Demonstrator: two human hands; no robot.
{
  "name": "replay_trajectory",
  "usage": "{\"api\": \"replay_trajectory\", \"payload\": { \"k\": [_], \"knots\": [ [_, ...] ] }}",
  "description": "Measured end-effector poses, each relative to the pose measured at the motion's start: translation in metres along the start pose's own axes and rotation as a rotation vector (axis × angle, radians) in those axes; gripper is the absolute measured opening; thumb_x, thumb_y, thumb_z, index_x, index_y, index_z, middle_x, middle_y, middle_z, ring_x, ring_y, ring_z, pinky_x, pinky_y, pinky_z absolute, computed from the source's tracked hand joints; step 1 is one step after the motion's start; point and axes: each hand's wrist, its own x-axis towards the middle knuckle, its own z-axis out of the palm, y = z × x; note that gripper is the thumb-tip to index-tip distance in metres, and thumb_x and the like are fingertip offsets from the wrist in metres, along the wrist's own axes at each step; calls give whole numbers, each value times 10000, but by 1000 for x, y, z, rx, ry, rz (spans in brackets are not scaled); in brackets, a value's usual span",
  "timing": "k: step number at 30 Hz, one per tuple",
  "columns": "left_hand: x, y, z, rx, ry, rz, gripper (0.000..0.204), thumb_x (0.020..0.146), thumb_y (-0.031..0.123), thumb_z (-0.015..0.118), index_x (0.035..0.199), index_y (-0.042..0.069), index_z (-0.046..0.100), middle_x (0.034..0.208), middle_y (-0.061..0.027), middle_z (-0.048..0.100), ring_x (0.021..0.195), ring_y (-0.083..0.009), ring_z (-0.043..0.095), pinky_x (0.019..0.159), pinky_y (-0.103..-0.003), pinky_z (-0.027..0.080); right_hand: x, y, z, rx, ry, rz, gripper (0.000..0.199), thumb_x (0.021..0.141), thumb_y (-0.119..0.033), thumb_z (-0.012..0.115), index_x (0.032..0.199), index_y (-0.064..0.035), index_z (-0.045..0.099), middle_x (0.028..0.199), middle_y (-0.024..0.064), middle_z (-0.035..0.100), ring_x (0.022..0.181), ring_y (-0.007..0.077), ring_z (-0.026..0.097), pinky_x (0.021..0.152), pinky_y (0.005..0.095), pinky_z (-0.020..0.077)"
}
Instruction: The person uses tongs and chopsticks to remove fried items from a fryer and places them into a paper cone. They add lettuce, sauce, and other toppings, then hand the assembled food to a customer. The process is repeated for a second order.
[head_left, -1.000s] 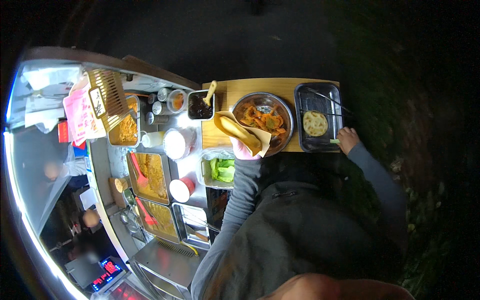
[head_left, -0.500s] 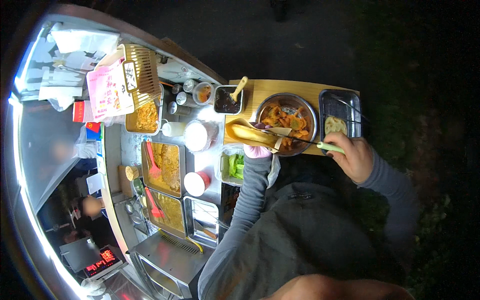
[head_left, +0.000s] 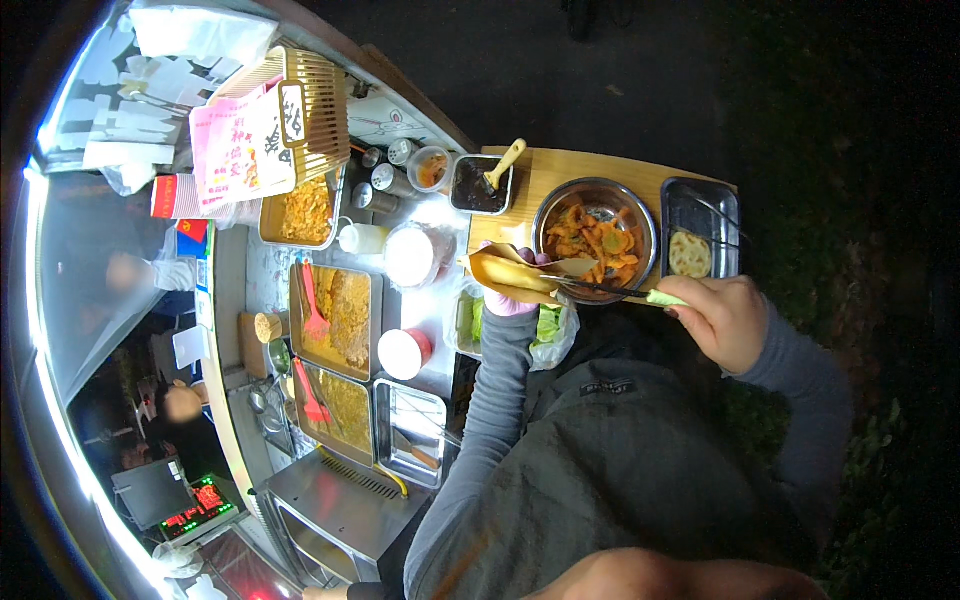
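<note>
Here, one steel bowl [head_left: 596, 232] of orange food; one flatbread pocket [head_left: 512, 274] gripped by the left hand [head_left: 512, 296]; right hand [head_left: 722, 318] curled, pinching tongs [head_left: 612, 290].

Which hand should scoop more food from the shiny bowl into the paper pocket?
Probably the right hand: it holds the green-handled tongs, whose tips reach the metal bowl. The left hand is busy holding the paper pocket.

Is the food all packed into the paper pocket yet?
Not yet. Done: the mixed orange food sits ready in the metal bowl. In hand: the left hand holds the paper pocket open by the bowl, and the right hand holds tongs at its mouth. Left: most of the food remains in the bowl.
</note>
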Motion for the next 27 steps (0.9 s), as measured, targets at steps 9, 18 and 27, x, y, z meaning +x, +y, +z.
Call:
{"api": "replay_trajectory", "payload": {
  "k": [9,18,27],
  "knots": [
    [-12,25,5,463,258,-53,334,951,428,384,1194,240,514,1048,-30,619,1008,-235,592,908,-526,407,10,-5,-1,-3,-110,48,179,865,-115,552,1031,-46,557,696,163,613,639,321,626,574,400,483],
    [-20,39,2,427,413,78,523,782,189,720,1215,65,452,1115,-137,582,1013,-281,601,850,-447,522,31,0,36,-19,-11,-10,165,865,-154,573,1012,-80,557,637,155,594,595,321,621,548,413,484],
    [-11,-2,4,97,297,244,535,857,352,623,1292,90,452,1252,-118,545,1140,-287,537,995,-539,407,58,0,83,-41,131,-29,191,850,-141,588,1019,-54,580,704,163,625,637,310,643,571,400,503]
  ]
}}
